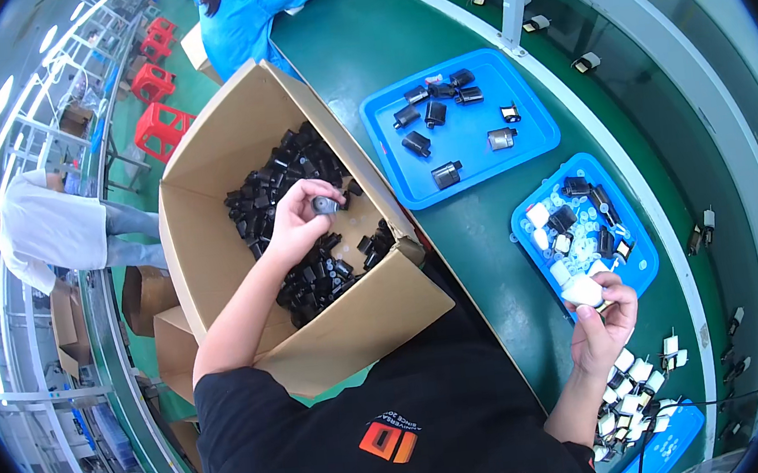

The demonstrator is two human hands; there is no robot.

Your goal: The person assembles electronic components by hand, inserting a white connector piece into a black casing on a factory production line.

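Note:
My left hand (298,224) is closed around a small hollow housing (325,205), its round grey opening showing. That hand is over a cardboard box (376,296) holding a heap of black plastic housings (287,177). On the right, my right hand (605,324) pinches a white block-shaped part (582,291) between thumb and fingers. This hand is at the near edge of a small blue tray (524,222), which holds clear discs (586,224), black housings (563,219) and white pieces (538,215).
A larger blue tray (391,167) with several dark housings stands farther back on the green bench (481,254). White-and-black parts (628,404) pile up at the near right, by another blue tray (677,445). A conveyor with spaced parts (587,62) curves along the right. Two people (53,218) (257,16) are nearby.

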